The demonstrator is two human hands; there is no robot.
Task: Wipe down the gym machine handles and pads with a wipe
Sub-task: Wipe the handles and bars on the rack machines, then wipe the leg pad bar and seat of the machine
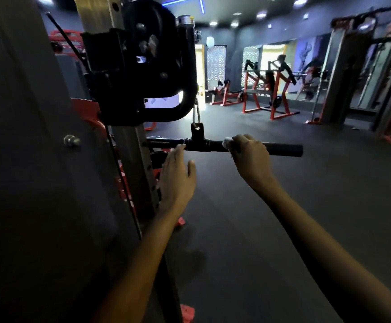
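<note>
A straight black cable bar (283, 150) hangs level from a carabiner (196, 116) under the black pulley carriage (143, 66). My right hand (250, 157) is curled over the bar just right of its centre swivel, holding a small white wipe (226, 142) against the grip. My left hand (177, 176) is below the bar's left half with fingers straight, its fingertips reaching up to the bar by the swivel. The bar's left end is partly hidden behind the machine's upright.
A grey perforated upright (140, 173) and a dark panel (26, 159) of the cable machine fill the left. Dark rubber floor (259, 229) spreads ahead. Red-framed plate machines (269, 94) stand at the back, and another cable tower (343, 73) stands at the right.
</note>
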